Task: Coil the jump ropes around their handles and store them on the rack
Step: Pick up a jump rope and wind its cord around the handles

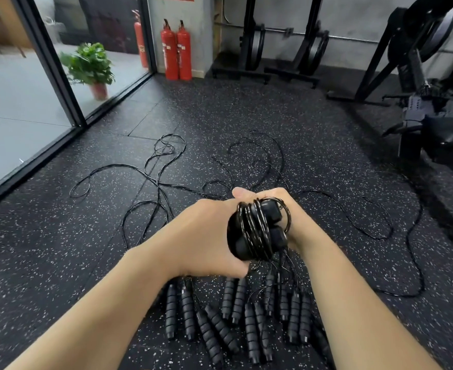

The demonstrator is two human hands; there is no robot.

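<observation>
My left hand (206,236) grips a pair of black jump rope handles (270,222) held together, with thin black rope wound round them in several turns (252,231). Behind the bundle, my right hand (281,206) curls its fingers around the rope and the handle ends. On the floor below my hands lie several more black foam-grip handles (220,321) in pairs. Their loose black ropes (156,177) sprawl in tangled loops across the speckled rubber floor ahead. No storage rack for the ropes is clearly in view.
Glass wall with a black frame (60,84) runs along the left, a potted plant (92,68) behind it. Two red fire extinguishers (176,52) stand at the back wall. Barbell stands (281,46) and a black exercise machine (420,84) sit at the back and right.
</observation>
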